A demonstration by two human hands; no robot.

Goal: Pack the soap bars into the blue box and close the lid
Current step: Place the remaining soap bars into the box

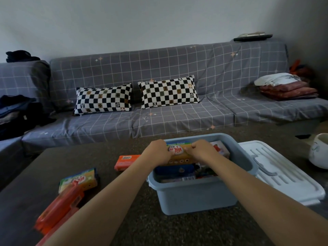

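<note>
The blue box [197,196] stands open on the dark table, with several wrapped soap bars inside. Over its far left part, my left hand [157,150] and my right hand [202,150] grip the two ends of a yellow-and-green soap pack [178,154]. The white lid [282,171] lies flat on the table just right of the box. More soap lies on the table to the left: an orange bar [125,161], a yellow-green pack [79,181] and orange packs [58,208] near the front left edge.
A white ceramic pot [319,151] stands at the right edge beyond the lid. Behind the table is a grey checked sofa [159,119] with two chequered pillows, dark clothes at its left end and folded blankets at its right.
</note>
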